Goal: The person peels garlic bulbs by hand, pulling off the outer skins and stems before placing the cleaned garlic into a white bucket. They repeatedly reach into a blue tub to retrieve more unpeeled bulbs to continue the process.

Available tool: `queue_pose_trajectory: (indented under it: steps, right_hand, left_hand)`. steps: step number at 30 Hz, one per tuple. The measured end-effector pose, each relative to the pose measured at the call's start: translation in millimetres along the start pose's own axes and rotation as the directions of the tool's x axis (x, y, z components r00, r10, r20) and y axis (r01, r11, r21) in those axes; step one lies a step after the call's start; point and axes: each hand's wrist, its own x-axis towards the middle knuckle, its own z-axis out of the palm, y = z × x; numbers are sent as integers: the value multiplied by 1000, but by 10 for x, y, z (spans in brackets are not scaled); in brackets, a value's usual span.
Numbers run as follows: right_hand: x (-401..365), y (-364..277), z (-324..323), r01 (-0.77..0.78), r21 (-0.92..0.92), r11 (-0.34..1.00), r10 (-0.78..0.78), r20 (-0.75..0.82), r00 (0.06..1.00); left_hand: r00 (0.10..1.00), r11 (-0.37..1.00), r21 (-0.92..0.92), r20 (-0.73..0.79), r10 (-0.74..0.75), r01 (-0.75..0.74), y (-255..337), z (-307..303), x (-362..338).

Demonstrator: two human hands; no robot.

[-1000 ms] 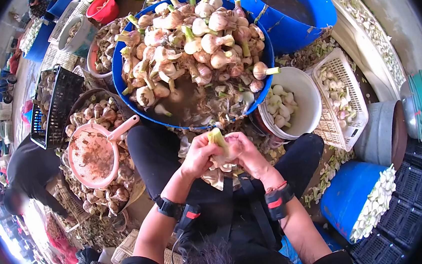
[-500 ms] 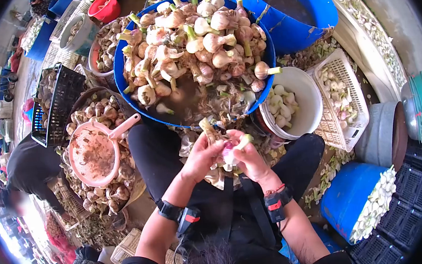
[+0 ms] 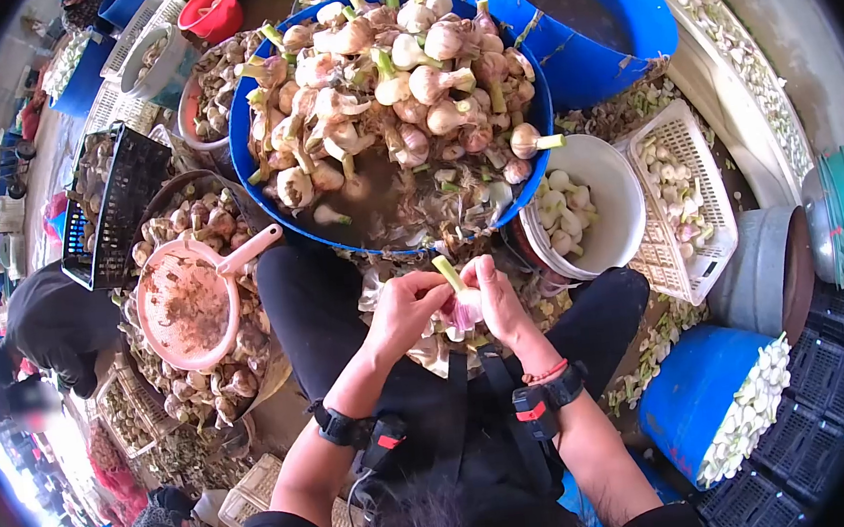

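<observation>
Between my two hands is a garlic bulb [image 3: 463,312], white and purple, with its pale green stem pointing up and to the left. My left hand [image 3: 408,310] has thumb and fingers pinched at the bulb's left side. On its right side my right hand [image 3: 498,302] grips it, the thumb up beside the stem. Just beyond them stands a blue tub [image 3: 244,159] heaped with unpeeled garlic bulbs [image 3: 396,85] above murky water and loose skins. Right of my hands, a white bucket [image 3: 628,207] holds peeled garlic [image 3: 563,213].
A pink strainer [image 3: 185,302] lies on more garlic at left, near a black crate [image 3: 116,210]. At right are a cream basket [image 3: 720,227], a metal bucket [image 3: 758,259] and a tipped blue barrel [image 3: 689,386] of peeled garlic. A bent-over person [image 3: 56,321] is at far left.
The bulb has turned so its stem points up-left instead of right. Loose skin over my left hand is gone from there. My fingers have shifted around the bulb; the person at left has moved.
</observation>
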Motion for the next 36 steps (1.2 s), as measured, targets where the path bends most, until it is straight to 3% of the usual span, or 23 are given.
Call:
queue_pose_trajectory:
  steps: [2, 6, 8, 10, 11, 12, 14, 15, 16, 18, 19, 22, 23, 24, 26, 27, 28, 29, 30, 31, 32, 34, 36]
  right_hand:
    - [30, -39, -16, -116, -28, 993, 114, -64, 991]
    - [11, -132, 45, -121, -143, 982, 101, -137, 985]
    - [15, -61, 8, -134, -147, 980, 128, -48, 991]
    - [-36, -62, 130, 294, -99, 951, -304, -111, 946]
    - [-106, -107, 77, 280, -229, 932, -279, 36, 960]
    - [-139, -117, 97, 278, -229, 933, -278, 36, 960]
    - [-182, -123, 121, 287, -50, 957, -285, 35, 958]
    - [-189, -130, 124, 48, 362, 931, -96, 117, 988]
    - [-197, -157, 105, 45, 366, 930, -95, 118, 988]
    - [-209, -265, 12, -325, 731, 600, 136, 307, 942]
    - [-223, -291, 71, -243, 623, 743, 134, 218, 967]
    - [-213, -223, 112, -137, 540, 830, 36, 193, 981]
    - [-208, -232, 85, -256, 669, 697, 106, 257, 961]
    - [-165, -203, 2, -258, 669, 697, 106, 260, 960]
    - [-74, -114, -171, -625, 679, 385, -88, 701, 708]
    - [-118, -191, -125, -608, 676, 417, 73, 641, 764]
    - [-178, -194, -35, -605, 679, 415, 75, 637, 767]
    - [-220, -193, 71, -319, 599, 734, 129, 338, 932]
    - [-229, -187, 130, -46, 332, 942, 44, 13, 999]
    - [-193, -127, 76, -10, 289, 957, 2, 28, 1000]
    - [-208, -130, 17, -15, 290, 957, 6, 30, 1000]
    - [-233, -264, -53, -111, 330, 937, 40, 214, 976]
    - [-219, -287, -35, -37, 333, 942, -37, 213, 976]
  left_hand:
    - [999, 997, -53, -21, -50, 49, 17, 10, 8]
    - [996, 999, -10, -74, -47, 47, 116, 63, -14]
    - [991, 999, 1, -125, -48, 49, 31, 79, 20]
    - [982, 998, -20, -180, -58, 55, 39, 77, 20]
    - [971, 998, -40, -230, -65, 58, 46, 69, 30]
    - [971, 997, -40, -230, -67, 59, 38, 59, 31]
    - [979, 960, -266, -155, -132, 88, 6, 45, 46]
    - [982, 907, -408, -100, -160, 106, -14, 36, 44]
    - [981, 907, -406, -102, -164, 110, -45, 23, 29]
    - [971, 675, -708, 64, -231, 207, -44, 22, 16]
    - [969, 685, -699, 45, -244, 206, 33, 48, 16]
    - [994, 833, -544, 27, -101, 100, 113, 67, -25]
    - [990, 809, -571, 76, -116, 138, 122, 51, -38]
    - [990, 809, -572, 74, -117, 138, 126, 24, -46]
    - [970, 724, -659, 236, -62, 207, 136, -22, -51]
    - [997, 675, -733, 59, -59, 83, 113, 72, -6]
    - [996, 675, -733, 65, -60, 88, 110, 77, -29]
    - [996, 833, -547, 65, -58, 84, 109, 72, -48]
    - [996, 941, -329, 61, -58, 75, 101, 61, -63]
    - [995, 866, -495, 92, -37, 78, 19, 77, -59]
    - [995, 865, -496, 91, -43, 82, 0, 50, -68]
    - [961, 581, -766, 227, -155, 274, 40, -70, -58]
    - [947, 486, -813, 277, -163, 321, 16, -81, -53]
